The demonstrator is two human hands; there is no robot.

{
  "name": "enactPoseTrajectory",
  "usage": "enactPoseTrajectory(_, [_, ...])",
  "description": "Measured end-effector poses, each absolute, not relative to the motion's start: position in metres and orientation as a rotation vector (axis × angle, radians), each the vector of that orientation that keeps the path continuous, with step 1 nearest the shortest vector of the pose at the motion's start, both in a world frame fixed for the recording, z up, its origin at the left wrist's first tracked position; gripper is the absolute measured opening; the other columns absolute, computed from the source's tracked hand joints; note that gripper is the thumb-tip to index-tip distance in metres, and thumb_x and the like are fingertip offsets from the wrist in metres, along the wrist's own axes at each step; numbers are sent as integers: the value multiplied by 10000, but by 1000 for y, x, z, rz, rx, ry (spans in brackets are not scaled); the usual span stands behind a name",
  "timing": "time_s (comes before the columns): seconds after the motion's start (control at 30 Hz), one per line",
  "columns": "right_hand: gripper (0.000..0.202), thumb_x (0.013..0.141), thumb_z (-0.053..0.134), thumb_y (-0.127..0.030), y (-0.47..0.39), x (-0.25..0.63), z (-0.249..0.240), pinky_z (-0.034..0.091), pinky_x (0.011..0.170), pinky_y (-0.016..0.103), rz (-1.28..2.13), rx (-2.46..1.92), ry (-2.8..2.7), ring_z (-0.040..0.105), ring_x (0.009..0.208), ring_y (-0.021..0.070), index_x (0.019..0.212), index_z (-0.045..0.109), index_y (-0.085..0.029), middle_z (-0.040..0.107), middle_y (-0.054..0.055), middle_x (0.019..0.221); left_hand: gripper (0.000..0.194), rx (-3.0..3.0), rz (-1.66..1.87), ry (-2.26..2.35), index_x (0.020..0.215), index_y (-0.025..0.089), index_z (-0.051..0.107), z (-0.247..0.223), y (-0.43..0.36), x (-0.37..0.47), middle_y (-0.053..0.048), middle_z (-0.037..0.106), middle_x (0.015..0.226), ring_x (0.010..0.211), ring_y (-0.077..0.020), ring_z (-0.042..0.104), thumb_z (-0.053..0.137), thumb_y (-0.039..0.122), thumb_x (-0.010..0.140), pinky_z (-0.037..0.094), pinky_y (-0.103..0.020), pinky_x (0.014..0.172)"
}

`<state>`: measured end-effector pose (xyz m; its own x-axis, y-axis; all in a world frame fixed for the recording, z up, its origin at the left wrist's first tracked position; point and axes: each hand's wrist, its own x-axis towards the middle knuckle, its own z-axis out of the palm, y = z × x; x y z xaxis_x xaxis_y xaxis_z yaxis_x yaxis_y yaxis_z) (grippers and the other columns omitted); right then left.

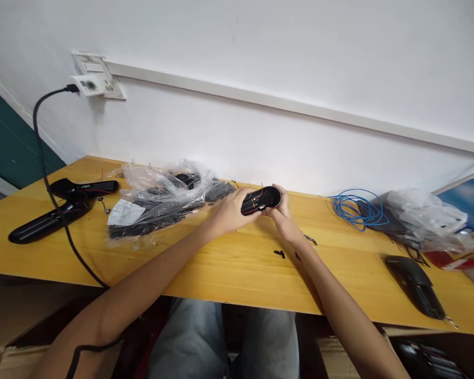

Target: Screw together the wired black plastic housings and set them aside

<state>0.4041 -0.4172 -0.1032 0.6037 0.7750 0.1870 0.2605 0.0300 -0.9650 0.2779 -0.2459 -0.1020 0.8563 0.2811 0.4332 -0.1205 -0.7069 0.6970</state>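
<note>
Both hands grip a black plastic housing with a round, hollow end, held just above the table. My left hand wraps around its narrower handle end. At the round end, my right hand has its fingers behind the rim and its thumb in front. A thin red wire sticks up from the housing, and small details inside it are too fine to make out. Below my right hand, small black parts lie on the wood.
Similar black housings lie on the wooden table at left, beside plastic-wrapped parts. A black cable hangs from a wall socket across the table edge. At right are coiled blue wire, plastic bags and a black device.
</note>
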Motion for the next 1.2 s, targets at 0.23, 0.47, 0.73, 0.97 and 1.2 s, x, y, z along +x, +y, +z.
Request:
enactPoseTrajectory(0.23, [511, 907, 655, -346, -408, 390, -107, 631, 1052, 455, 537, -1481, -696, 582, 1270, 244, 1344, 391, -340, 536, 48, 1342, 419, 2116, 584, 250, 1286, 206, 689, -98, -254, 281, -106, 794, 1214, 1116, -297, 749, 796, 273, 886, 586, -461, 984])
enactPoseTrajectory(0.47, [479, 868, 628, -314, -402, 384, -110, 590, 1090, 468, 436, -1542, -647, 554, 1236, 235, 1294, 410, -324, 523, 46, 1304, 327, 2048, 488, 368, 1156, 187, 722, -89, -258, 283, -80, 800, 1097, 1000, -249, 734, 784, 203, 835, 560, -399, 881])
enactPoseTrajectory(0.73, [439, 827, 596, -279, -394, 377, -110, 555, 1128, 478, 325, -1608, -594, 575, 1172, 233, 1243, 456, -299, 556, 34, 1224, 364, 2036, 461, 329, 1174, 197, 686, -94, -257, 288, -63, 786, 1088, 977, -237, 733, 767, 206, 820, 583, -375, 858])
enactPoseTrajectory(0.97, [548, 802, 662, -332, -404, 383, -87, 674, 876, 420, 537, -1435, -588, 628, 1145, 244, 1289, 412, -346, 572, 22, 1265, 735, 2359, 726, -19, 1594, 221, 511, -96, -246, 278, -149, 668, 1540, 1346, -336, 699, 748, 329, 907, 598, -506, 1131])
enactPoseTrajectory(1.2, [655, 822, 665, -351, -412, 382, -91, 588, 1107, 486, 564, -1411, -681, 577, 1215, 253, 1431, 424, -367, 547, 27, 1272, 678, 2575, 943, -62, 1552, 170, 578, -96, -241, 272, -154, 769, 1354, 1135, -333, 791, 717, 388, 925, 673, -472, 974])
